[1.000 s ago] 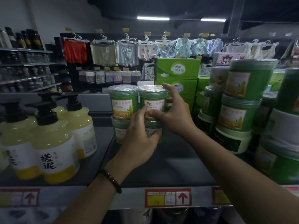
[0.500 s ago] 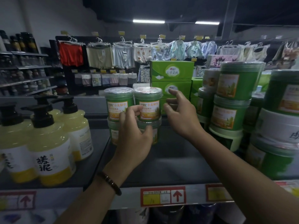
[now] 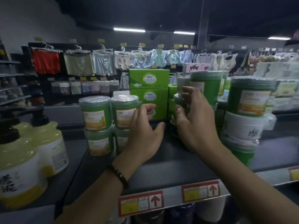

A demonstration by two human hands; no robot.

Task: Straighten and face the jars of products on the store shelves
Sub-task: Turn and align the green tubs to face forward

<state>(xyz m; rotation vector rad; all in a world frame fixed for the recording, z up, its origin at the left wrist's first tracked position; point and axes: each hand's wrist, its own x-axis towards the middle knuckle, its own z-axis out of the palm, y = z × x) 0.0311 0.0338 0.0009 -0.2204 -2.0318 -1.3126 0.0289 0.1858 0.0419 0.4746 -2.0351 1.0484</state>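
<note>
Two short stacks of green jars stand side by side at the shelf's back, with orange labels facing me; the top ones are the left jar and the right jar. My left hand hovers just right of them with loosely curled fingers, holding nothing. My right hand reaches into the taller stacks on the right. Its thumb and fingers curl round a small green jar that is blurred and partly hidden. A bigger green jar stands right behind it.
Further right, a green jar sits on a white jar. Yellow pump bottles crowd the left side. Green cartons are stacked behind. The dark shelf carries red price tags on its front edge.
Both hands have let go of the right-hand jar in the middle pair. My left hand drew back to the right, and my right hand moved right onto a jar in the taller stacks.
</note>
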